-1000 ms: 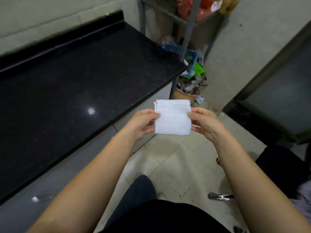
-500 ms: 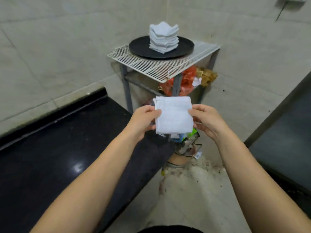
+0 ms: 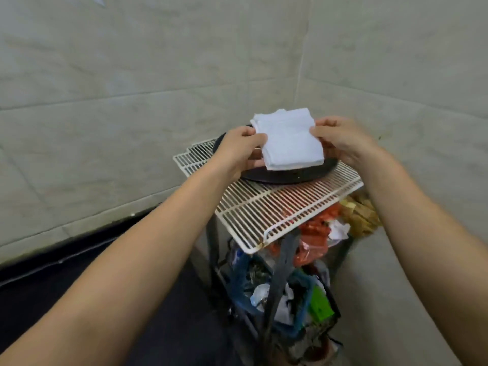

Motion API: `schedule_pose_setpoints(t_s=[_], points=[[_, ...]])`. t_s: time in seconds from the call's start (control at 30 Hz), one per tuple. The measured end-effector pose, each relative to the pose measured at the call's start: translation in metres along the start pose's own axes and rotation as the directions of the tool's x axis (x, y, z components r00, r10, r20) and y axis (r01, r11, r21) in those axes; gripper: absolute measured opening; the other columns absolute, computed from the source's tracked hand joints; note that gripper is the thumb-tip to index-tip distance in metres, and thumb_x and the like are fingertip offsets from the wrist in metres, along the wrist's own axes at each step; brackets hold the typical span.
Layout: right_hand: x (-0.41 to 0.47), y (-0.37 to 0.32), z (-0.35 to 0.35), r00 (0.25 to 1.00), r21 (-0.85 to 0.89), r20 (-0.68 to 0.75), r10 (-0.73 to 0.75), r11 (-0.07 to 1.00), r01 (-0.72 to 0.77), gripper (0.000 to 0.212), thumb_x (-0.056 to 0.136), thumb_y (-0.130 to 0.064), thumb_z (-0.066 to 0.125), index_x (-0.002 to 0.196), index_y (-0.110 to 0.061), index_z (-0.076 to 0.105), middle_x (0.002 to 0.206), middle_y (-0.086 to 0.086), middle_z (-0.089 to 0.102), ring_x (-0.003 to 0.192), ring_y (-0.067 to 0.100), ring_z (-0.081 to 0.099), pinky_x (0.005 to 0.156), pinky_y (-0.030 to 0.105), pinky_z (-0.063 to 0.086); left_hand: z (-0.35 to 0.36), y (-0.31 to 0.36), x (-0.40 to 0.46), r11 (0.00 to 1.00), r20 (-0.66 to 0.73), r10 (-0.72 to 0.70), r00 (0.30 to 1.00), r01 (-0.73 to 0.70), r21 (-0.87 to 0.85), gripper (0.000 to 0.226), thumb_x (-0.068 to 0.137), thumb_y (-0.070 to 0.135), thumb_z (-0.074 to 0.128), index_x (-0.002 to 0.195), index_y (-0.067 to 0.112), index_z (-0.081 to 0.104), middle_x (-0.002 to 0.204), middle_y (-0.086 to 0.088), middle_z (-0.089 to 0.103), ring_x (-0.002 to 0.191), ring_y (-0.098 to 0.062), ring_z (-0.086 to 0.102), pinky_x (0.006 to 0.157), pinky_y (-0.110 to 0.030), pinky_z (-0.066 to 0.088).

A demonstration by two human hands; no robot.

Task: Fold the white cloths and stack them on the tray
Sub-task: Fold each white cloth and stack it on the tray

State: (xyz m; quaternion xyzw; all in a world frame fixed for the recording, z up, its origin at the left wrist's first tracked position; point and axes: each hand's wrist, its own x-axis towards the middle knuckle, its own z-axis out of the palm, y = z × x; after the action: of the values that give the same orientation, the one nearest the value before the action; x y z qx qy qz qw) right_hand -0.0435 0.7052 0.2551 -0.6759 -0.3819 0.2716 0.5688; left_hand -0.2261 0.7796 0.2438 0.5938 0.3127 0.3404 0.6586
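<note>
A folded white cloth [image 3: 290,143] is held flat between both hands, just above the round black tray [image 3: 290,177]. My left hand [image 3: 241,149] pinches its left edge and my right hand [image 3: 340,141] pinches its right edge. Behind the held cloth, the corners of the stack of folded cloths [image 3: 266,116] peek out; most of the stack is hidden. The tray sits on a white wire rack [image 3: 264,207].
The wire rack tops a grey metal shelf frame [image 3: 280,273] in the tiled corner. Below it hang red and gold bags [image 3: 317,233] and a blue basket [image 3: 245,294] of clutter. A black counter [image 3: 66,281] runs along the left wall.
Both hands carried the folded cloth forward and up from in front of the shelf to just over the tray and stack. The view has moved closer to the shelf.
</note>
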Motion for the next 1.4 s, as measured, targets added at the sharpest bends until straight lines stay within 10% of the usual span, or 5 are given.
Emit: schedule_pose_setpoints(t_s=[0.27,0.57,0.97,1.2,1.4], points=[[0.169,-0.013,-0.016,0.983,-0.115,0.18,-0.046,0.991,0.067,0.021,0.089,-0.005,0.058,0.072,-0.017,0.056,0.069,0.001,0.053,0.059,0.008,0.048,0.04,0.009,0.039,0.037,0.02,0.126,0.999,-0.254,-0.046,0.966,0.047,-0.002,0.017,0.089,0.002,0.054,0.08,0.012,0.044,0.068,-0.003,0.051,0.053,-0.011,0.055,0.045,-0.02,0.052],[0.218,0.03,-0.009,0.926,-0.326,0.367,-0.085,0.921,0.214,0.023,0.087,-0.005,0.06,0.109,-0.002,0.065,0.093,0.008,0.06,0.064,0.006,0.05,0.055,0.012,0.039,0.035,-0.018,0.154,0.98,-0.361,-0.084,0.929,0.143,0.138,0.019,0.089,0.001,0.055,0.076,0.008,0.044,0.064,-0.01,0.051,0.039,-0.011,0.055,0.043,-0.019,0.051],[0.184,0.002,-0.013,0.955,-0.42,0.155,-0.254,0.858,0.297,0.025,0.088,-0.015,0.054,0.111,-0.012,0.062,0.092,0.002,0.058,0.094,0.021,0.057,0.072,0.022,0.039,0.03,-0.005,0.111,0.947,-0.453,-0.028,0.891,0.169,0.273,0.021,0.093,0.026,0.055,0.079,0.017,0.043,0.073,0.0,0.053,0.053,-0.01,0.049,0.04,-0.016,0.038],[0.047,-0.046,0.08,0.777,-0.362,0.399,-0.487,0.695,0.621,0.027,0.092,-0.018,0.051,0.114,-0.009,0.064,0.113,0.008,0.066,0.105,0.023,0.059,0.083,0.022,0.038,-0.043,-0.005,-0.041,0.927,-0.572,0.086,0.816,0.145,0.346,0.008,0.095,0.019,0.05,0.091,0.014,0.046,0.076,-0.001,0.055,0.057,-0.012,0.051,0.046,-0.022,0.036],[-0.139,-0.015,0.234,0.447,-0.101,0.674,-0.588,0.527,0.844,0.028,0.094,-0.024,0.05,0.111,-0.006,0.063,0.112,0.017,0.061,0.109,0.032,0.054,0.094,0.037,0.041,-0.132,-0.039,-0.264,0.79,-0.778,0.223,0.588,0.359,0.498,0.004,0.093,0.019,0.051,0.09,0.017,0.05,0.076,-0.002,0.058,0.064,-0.016,0.053,0.054,-0.024,0.043]])
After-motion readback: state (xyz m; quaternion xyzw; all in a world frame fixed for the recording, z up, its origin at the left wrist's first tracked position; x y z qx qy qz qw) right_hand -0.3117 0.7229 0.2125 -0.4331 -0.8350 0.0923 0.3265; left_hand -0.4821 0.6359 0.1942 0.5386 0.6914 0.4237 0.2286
